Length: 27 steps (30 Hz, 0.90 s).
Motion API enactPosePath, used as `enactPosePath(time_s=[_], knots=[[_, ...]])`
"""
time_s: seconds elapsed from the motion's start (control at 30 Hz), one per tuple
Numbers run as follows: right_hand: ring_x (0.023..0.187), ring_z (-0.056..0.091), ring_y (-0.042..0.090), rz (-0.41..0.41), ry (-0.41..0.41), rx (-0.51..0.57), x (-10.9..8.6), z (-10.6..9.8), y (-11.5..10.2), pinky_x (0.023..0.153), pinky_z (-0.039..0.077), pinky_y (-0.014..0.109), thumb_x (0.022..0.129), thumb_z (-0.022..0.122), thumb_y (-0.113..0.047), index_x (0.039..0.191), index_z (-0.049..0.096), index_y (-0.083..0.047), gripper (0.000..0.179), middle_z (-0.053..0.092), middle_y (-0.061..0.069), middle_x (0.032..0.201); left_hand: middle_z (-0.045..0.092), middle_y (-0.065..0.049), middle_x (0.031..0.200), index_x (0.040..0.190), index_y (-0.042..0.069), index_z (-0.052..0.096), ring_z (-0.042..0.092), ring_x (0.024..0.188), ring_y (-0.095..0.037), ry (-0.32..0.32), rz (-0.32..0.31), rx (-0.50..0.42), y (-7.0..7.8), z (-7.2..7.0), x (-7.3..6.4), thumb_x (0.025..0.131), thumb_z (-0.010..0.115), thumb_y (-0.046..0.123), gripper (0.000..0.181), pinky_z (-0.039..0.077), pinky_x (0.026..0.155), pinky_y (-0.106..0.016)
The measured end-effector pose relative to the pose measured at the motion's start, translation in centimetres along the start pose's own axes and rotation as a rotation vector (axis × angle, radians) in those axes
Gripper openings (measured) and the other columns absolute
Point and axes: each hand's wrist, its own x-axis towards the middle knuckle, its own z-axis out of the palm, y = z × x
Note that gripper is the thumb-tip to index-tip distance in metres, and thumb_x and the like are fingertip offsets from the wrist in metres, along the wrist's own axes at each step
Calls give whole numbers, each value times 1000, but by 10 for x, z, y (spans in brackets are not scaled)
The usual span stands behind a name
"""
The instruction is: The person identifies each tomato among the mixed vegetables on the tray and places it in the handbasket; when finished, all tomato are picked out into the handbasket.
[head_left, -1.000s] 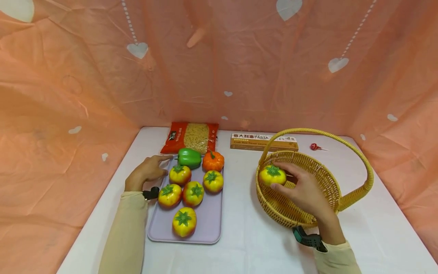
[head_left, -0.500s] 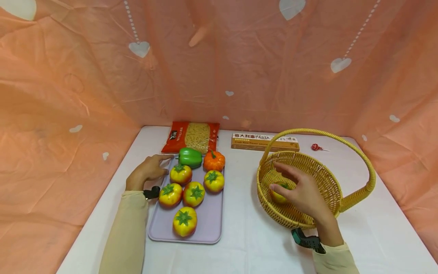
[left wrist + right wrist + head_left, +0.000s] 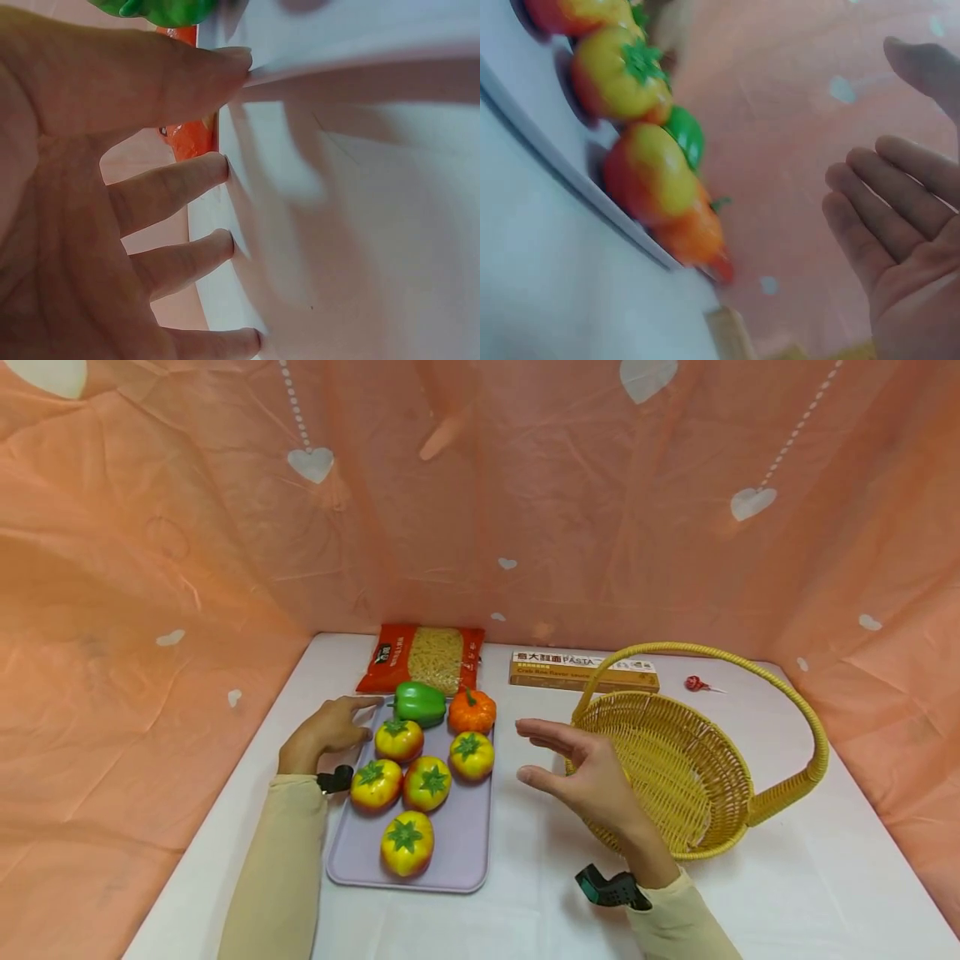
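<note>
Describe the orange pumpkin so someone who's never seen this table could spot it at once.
Start at the pale purple tray, left of the wicker basket in the head view. In its far right corner sits the orange pumpkin, beside a green pepper. Its ribbed orange skin sets it apart from the pepper and the yellow-and-red fruits.

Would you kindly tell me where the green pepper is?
In the head view, the green pepper sits at the far end of the tray, left of the orange pumpkin.

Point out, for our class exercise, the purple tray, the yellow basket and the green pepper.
Purple tray [image 3: 460,839], head view: bare surface.
Yellow basket [image 3: 712,752], head view: inner wall.
Green pepper [image 3: 420,704], head view: middle of its side.
</note>
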Motion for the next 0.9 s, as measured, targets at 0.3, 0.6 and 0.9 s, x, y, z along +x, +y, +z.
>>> enactPosePath(time_s=[0.3,0.6,0.9], knots=[[136,69,34,47,-47,83,22,44,15,119,53,40,94,87,-13,144,71,-3,54,73,17,143,50,-31,163,166,14,49,43,150,-57,15,11,-6,-2,2,0,99,67,15,69,32,123,-79],[135,70,32,162,112,11,31,70,38,119,53,49,89,92,-15,138,75,-6,53,76,10,139,50,-30,164,165,14,50,40,154,-56,23,29,-20,-2,3,3,100,68,16,68,31,126,-76],[133,71,32,212,129,-47,31,85,52,116,54,46,84,94,-9,138,76,-8,56,74,14,143,48,-30,166,166,15,49,39,155,-56,21,4,-35,-4,3,2,100,68,16,68,29,126,-77]])
